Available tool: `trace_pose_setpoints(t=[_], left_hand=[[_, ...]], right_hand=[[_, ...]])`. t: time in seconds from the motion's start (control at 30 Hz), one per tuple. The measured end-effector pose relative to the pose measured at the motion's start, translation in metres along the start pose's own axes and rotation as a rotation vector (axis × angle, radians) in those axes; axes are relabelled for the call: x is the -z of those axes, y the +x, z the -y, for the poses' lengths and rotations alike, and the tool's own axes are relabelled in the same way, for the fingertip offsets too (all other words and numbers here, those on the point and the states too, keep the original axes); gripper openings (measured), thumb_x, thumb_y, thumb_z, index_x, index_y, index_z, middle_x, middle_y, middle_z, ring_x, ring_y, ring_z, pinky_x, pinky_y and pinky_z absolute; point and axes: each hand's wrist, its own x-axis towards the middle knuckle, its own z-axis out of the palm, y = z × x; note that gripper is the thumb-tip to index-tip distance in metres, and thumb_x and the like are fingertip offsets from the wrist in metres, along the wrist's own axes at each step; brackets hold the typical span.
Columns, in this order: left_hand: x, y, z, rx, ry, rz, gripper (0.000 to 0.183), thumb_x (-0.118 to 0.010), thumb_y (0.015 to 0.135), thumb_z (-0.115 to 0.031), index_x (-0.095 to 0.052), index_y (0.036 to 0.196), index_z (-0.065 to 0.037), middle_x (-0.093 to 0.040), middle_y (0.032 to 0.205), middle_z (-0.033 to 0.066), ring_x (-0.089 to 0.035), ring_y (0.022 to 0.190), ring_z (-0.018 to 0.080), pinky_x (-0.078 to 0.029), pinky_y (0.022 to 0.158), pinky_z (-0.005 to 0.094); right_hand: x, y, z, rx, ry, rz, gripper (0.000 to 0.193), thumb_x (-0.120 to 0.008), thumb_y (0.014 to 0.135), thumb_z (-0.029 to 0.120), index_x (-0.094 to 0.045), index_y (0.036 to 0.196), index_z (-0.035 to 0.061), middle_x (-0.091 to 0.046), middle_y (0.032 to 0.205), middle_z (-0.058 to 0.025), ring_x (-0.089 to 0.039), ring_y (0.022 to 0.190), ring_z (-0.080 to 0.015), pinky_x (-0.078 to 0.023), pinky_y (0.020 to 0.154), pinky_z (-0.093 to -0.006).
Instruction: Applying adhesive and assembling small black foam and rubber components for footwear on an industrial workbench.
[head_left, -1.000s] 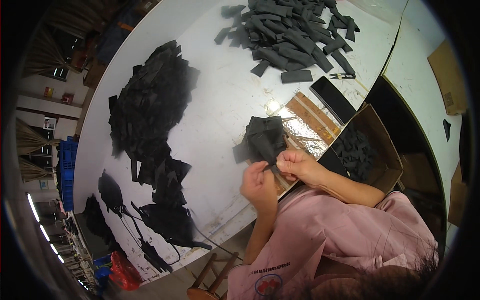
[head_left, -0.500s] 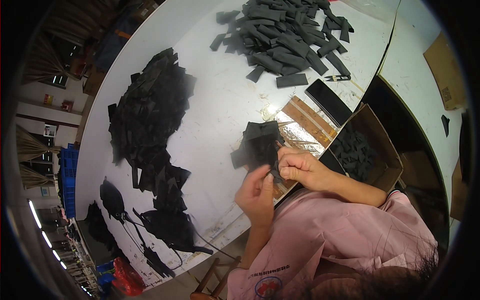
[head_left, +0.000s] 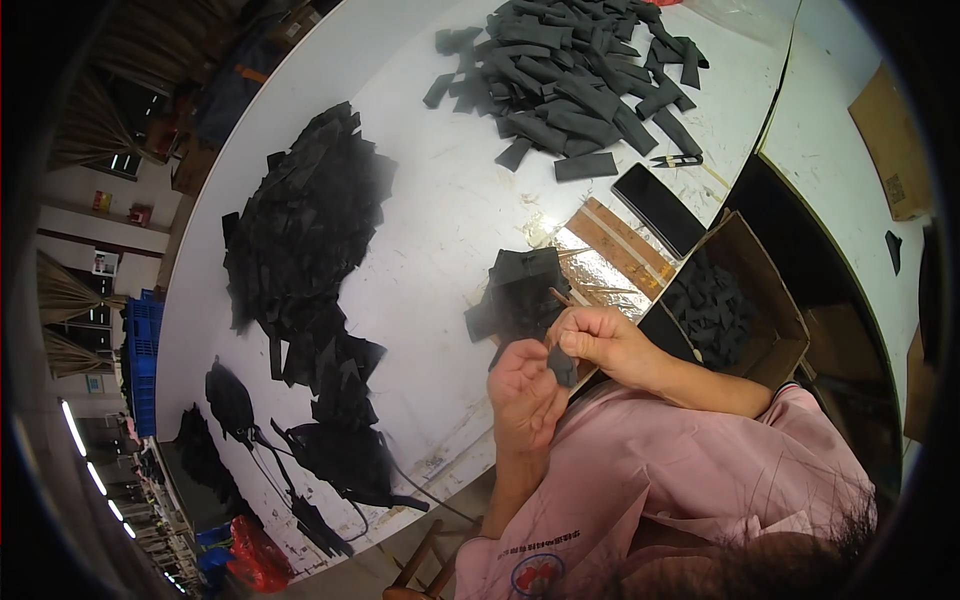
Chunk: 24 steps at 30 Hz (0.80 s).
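Scuffed white tabletop (head_left: 430, 220) bears dark fabric heaps (head_left: 300, 230), curtains (head_left: 70, 278) beyond at left. My right hand (head_left: 604, 343) pinches a small dark piece (head_left: 563, 369), fingertips together, near the tabletop's edge; my left hand (head_left: 526, 402) curls beside it, whether gripping I cannot tell.

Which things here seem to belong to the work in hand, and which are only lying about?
Likely the job's:
small dark fabric piece, between left hand and right hand
loose dark fabric pieces beyond them
folded dark strips

Apparently just lying about:
black smartphone
thread snips (not in use)
red plastic bag
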Motion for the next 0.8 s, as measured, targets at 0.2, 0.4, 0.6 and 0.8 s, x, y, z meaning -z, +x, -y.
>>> trace_pose_setpoints(t=[0.2,0.4,0.6,0.8], left_hand=[[-0.032,-0.002,-0.014,0.057,0.421,0.050,0.035,-0.050,0.073,0.008,-0.045,0.107,0.008,-0.056,0.080,0.0145,-0.048,0.051,0.0060,-0.036,0.041,0.0159],[-0.048,0.012,0.000,-0.579,0.914,-0.136,0.017,-0.055,0.074,0.008,-0.054,0.090,0.005,-0.056,0.085,0.0118,-0.055,0.067,0.0115,-0.044,0.056,0.0196],[-0.059,0.018,-0.012,-0.360,0.481,-0.130,0.012,-0.053,0.076,0.008,-0.049,0.087,0.004,-0.056,0.088,0.0131,-0.056,0.080,0.0155,-0.048,0.068,0.0246],[-0.051,0.048,-0.034,0.221,-0.600,0.525,0.029,-0.037,0.081,0.004,-0.041,0.109,0.008,-0.054,0.095,0.0207,-0.031,0.031,0.0042,-0.030,0.026,0.0161]], right_hand=[[0.000,-0.007,0.024,0.112,-0.021,-0.029,0.016,-0.050,0.087,0.016,-0.053,0.078,0.0027,-0.053,0.068,-0.0010,-0.048,0.056,-0.0034,-0.036,0.046,-0.0174],[-0.006,0.003,0.053,1.030,-0.802,-0.180,0.009,-0.056,0.077,0.007,-0.051,0.073,0.0005,-0.050,0.075,-0.0104,-0.052,0.065,-0.0205,-0.041,0.054,-0.0251],[-0.006,0.005,0.075,0.724,-0.775,-0.131,0.013,-0.056,0.077,0.010,-0.049,0.073,-0.0003,-0.051,0.074,-0.0091,-0.048,0.062,-0.0199,-0.040,0.055,-0.0279],[-0.003,0.020,0.105,0.238,-0.325,0.129,0.022,-0.052,0.084,0.022,-0.048,0.073,0.0030,-0.045,0.062,-0.0008,-0.040,0.055,-0.0073,-0.033,0.048,-0.0209]])
